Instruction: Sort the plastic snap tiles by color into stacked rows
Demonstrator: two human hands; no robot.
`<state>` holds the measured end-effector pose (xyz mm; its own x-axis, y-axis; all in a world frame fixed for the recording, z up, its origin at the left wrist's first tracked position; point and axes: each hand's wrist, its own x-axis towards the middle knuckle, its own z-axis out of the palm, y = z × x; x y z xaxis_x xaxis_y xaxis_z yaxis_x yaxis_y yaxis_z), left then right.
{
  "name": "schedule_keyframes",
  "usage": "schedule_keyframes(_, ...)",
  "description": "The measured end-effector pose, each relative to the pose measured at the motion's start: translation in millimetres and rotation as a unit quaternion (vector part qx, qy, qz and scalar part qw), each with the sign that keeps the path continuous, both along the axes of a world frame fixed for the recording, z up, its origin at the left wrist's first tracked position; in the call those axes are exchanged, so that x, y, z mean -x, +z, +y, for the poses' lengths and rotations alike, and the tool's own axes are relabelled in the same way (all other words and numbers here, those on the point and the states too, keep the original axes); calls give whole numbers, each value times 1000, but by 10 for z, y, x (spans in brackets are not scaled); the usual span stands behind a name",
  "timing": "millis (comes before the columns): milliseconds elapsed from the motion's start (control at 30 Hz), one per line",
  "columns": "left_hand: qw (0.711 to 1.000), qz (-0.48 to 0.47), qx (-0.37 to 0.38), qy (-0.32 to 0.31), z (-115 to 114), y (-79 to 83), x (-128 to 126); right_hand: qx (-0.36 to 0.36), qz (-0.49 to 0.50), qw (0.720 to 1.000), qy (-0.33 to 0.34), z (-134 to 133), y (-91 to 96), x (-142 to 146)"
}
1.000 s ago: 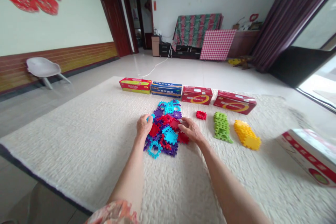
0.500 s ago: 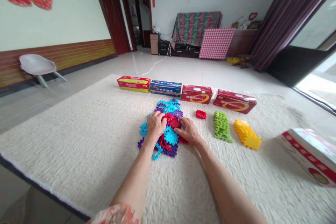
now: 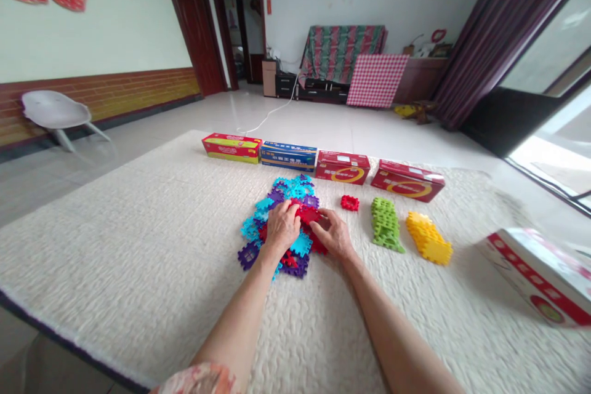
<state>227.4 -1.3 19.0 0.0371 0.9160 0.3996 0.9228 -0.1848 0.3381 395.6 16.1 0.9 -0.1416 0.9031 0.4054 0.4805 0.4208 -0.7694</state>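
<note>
Head view: left hand point(image 3: 282, 228) over the middle of a spreading pile of interlocking tiles point(image 3: 302, 244)

Over the last second the left hand has moved inward from the pile's left edge, and turquoise tiles point(image 3: 250, 229) and a purple windowed tile point(image 3: 248, 255) now lie farther out to the left; that seems to loosen the heap and expose single pieces. The right hand point(image 3: 336, 235) has stayed on the pile's right side. The hands are apart, a red tile point(image 3: 308, 215) between their fingertips; whether either grips it, I cannot tell. The pile lies on the cream quilted mat point(image 3: 138, 246), left of the green tiles point(image 3: 386, 225). The left hand hides the pile's middle, and overlaps defeat a count. At far right, the red-and-white carton point(image 3: 540, 277) is cut off.
</note>
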Motion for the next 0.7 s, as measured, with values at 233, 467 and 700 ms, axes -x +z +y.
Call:
schedule_keyframes(233,1000,22,3,-14,-28,23,-62,11,-19,998,-62,-91,66,-360)
schedule_keyframes(467,999,24,8,-20,-10,14,-60,-50,-74,987,-133,2,-104,-407)
schedule_keyframes(700,999,34,-3,-15,0,-12,-76,-68,-114,990,43,-12,-74,-491)
